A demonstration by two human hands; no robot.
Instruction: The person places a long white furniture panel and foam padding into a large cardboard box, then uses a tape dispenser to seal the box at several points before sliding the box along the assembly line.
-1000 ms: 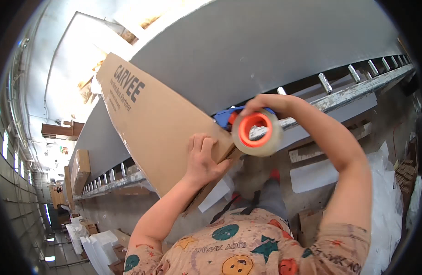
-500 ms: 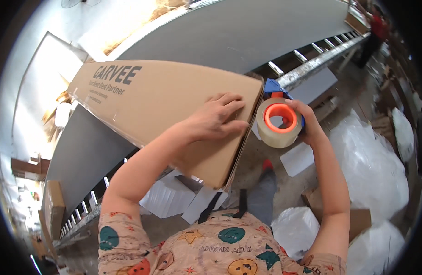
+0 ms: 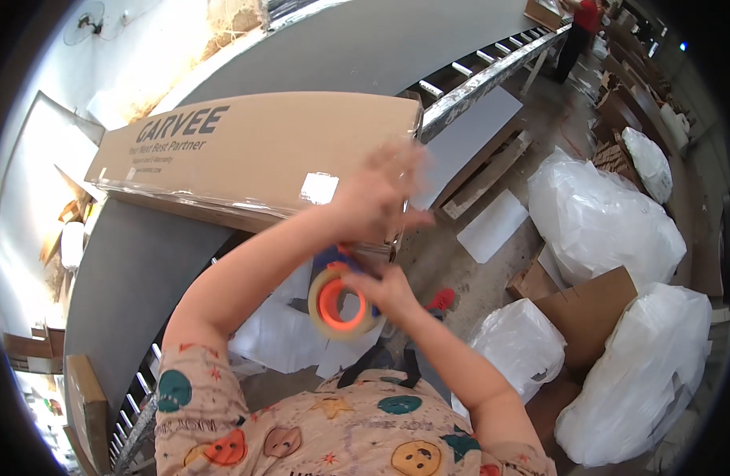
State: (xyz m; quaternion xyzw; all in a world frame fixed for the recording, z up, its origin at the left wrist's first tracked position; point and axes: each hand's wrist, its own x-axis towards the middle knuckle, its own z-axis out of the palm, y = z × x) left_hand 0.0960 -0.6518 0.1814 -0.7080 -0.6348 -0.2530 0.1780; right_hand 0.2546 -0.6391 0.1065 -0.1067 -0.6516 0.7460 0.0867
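A long brown cardboard box (image 3: pixel 278 131) lies on the conveyor in front of me, with clear tape shining along its near edge. Over the box's right end is my left hand (image 3: pixel 375 194), blurred by motion, its thumb standing apart from the fingers; whether it touches the cardboard I cannot tell. Below that end my right hand (image 3: pixel 387 293) grips a tape dispenser (image 3: pixel 316 305) with a blue body, an orange hub and a roll of tape. The dispenser's front is close to the box's lower right corner and partly hidden by my hands.
A roller conveyor (image 3: pixel 492 79) with a grey surface runs to the far right, where a person in red (image 3: pixel 585 24) stands. White plastic-wrapped bundles (image 3: pixel 603 218) and an open carton (image 3: pixel 591 313) lie on the floor to my right. White sheets (image 3: pixel 282 337) lie below the box.
My right hand has brought the tape dispenser left and nearer to me, from beside the box's right end to below it. My left hand has shifted slightly on the same end.
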